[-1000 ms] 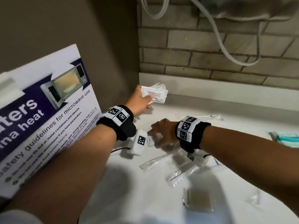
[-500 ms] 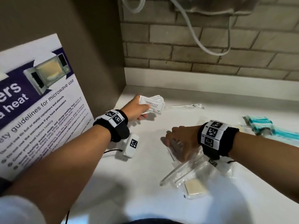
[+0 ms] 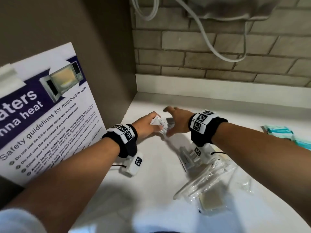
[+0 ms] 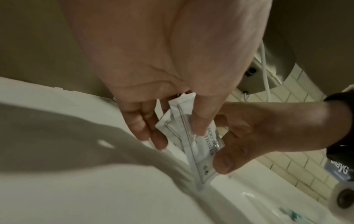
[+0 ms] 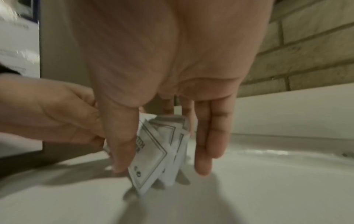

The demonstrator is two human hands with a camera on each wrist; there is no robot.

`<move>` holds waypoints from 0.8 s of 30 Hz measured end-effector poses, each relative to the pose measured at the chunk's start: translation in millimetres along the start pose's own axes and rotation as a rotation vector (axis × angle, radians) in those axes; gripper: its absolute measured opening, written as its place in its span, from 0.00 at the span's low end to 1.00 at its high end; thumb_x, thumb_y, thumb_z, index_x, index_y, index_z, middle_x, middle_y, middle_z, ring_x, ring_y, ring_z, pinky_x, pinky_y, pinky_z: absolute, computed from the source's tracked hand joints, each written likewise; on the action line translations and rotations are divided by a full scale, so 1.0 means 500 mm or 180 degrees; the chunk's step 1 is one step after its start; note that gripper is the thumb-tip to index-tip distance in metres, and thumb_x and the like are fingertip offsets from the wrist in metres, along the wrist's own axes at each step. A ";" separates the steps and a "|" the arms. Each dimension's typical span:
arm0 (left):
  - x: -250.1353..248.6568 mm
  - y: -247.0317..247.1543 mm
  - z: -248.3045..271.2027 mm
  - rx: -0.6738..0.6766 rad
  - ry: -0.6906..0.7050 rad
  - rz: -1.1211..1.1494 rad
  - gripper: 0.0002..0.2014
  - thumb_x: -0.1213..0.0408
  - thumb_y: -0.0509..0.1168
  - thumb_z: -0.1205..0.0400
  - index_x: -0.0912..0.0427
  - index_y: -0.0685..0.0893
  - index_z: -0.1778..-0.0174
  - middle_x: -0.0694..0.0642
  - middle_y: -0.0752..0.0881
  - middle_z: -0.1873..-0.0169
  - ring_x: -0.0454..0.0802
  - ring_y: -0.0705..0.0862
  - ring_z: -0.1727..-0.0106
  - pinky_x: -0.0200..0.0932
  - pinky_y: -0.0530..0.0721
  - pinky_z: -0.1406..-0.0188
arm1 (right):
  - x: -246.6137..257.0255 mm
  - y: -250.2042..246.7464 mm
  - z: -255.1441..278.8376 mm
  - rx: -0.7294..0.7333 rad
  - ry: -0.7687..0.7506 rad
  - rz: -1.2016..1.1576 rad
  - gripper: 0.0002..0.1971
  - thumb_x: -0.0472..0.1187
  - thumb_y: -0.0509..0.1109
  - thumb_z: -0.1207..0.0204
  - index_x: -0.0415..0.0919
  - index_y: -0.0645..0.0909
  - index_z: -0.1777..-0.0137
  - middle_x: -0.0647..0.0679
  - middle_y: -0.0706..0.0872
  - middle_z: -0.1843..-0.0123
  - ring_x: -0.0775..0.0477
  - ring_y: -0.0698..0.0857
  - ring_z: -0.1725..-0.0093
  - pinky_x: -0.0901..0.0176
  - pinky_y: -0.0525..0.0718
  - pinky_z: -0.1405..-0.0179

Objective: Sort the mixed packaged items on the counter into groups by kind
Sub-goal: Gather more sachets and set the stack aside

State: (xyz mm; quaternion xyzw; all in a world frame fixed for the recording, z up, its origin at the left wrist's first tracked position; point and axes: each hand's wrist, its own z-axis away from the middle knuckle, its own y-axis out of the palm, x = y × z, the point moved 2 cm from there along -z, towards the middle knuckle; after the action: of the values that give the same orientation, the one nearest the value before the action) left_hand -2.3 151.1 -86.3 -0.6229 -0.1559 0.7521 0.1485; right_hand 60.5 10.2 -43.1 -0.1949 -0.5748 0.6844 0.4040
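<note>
My left hand [image 3: 147,125] holds a small fan of white printed sachets [image 3: 161,126] just above the white counter [image 3: 151,190], near the back left corner. In the left wrist view its thumb and fingers [image 4: 151,133] pinch the sachets [image 4: 193,145] from both sides. My right hand [image 3: 174,122] has come in from the right with spread fingers. Its thumb [image 4: 224,163] presses on the front sachet. In the right wrist view the sachets [image 5: 153,153] stand between the thumb and the straight fingers [image 5: 208,136], which hang apart from them.
Clear plastic packets [image 3: 203,179] and a tan square packet [image 3: 212,201] lie under my right forearm. Teal packets [image 3: 282,133] sit at the far right. A microwave safety poster [image 3: 42,115] leans on the left wall. A white cable [image 3: 202,29] hangs on the brick wall.
My right hand left the clear packets and moved up and left to the sachets. My left hand kept its hold on the sachets and came lower, closer to the counter.
</note>
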 end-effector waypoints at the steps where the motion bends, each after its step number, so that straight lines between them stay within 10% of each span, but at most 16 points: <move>1: 0.007 -0.001 0.000 0.0034 0.0017 -0.0186 0.10 0.69 0.68 0.20 0.49 0.76 0.51 0.59 0.85 0.55 0.53 0.83 0.55 0.58 0.83 0.43 | 0.005 0.016 -0.006 0.0157 -0.0016 0.0104 0.41 0.53 0.81 0.36 0.44 0.66 0.27 0.44 0.83 0.36 0.39 0.84 0.41 0.53 0.81 0.45; 4: 0.033 -0.001 0.002 0.0152 -0.0088 -0.0624 0.10 0.64 0.69 0.21 0.47 0.75 0.51 0.59 0.86 0.51 0.57 0.84 0.50 0.61 0.83 0.40 | 0.016 0.050 -0.008 0.0366 -0.0054 0.0309 0.17 0.46 0.73 0.27 0.42 0.74 0.43 0.43 0.86 0.48 0.42 0.81 0.56 0.57 0.76 0.59; 11: 0.013 0.002 -0.006 0.0302 -0.0241 -0.2918 0.21 0.53 0.64 0.19 0.56 0.72 0.32 0.58 0.77 0.38 0.60 0.78 0.38 0.54 0.77 0.38 | 0.030 0.090 -0.012 0.0189 -0.0016 0.0389 0.21 0.41 0.64 0.22 0.36 0.69 0.30 0.39 0.76 0.34 0.35 0.83 0.39 0.49 0.78 0.47; 18: 0.014 0.044 -0.007 0.0238 -0.0686 -0.2570 0.23 0.59 0.58 0.19 0.59 0.66 0.28 0.59 0.65 0.33 0.63 0.80 0.40 0.56 0.76 0.37 | 0.052 0.097 -0.005 0.0245 0.0044 0.0451 0.21 0.41 0.57 0.15 0.33 0.65 0.26 0.37 0.68 0.30 0.37 0.78 0.34 0.46 0.76 0.41; 24: 0.034 -0.015 -0.005 0.0301 -0.0579 -0.2039 0.24 0.61 0.51 0.13 0.57 0.61 0.19 0.60 0.68 0.32 0.59 0.81 0.45 0.48 0.78 0.38 | 0.012 0.062 -0.005 0.0338 -0.0042 -0.0361 0.12 0.35 0.64 0.22 0.38 0.74 0.38 0.38 0.84 0.45 0.43 0.81 0.62 0.55 0.77 0.60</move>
State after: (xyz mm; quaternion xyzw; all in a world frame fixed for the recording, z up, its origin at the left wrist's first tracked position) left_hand -2.5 165.2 -98.6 -0.4650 -0.3213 0.7261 0.3915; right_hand 48.5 16.4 -72.1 -0.1357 -0.5505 0.6911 0.4482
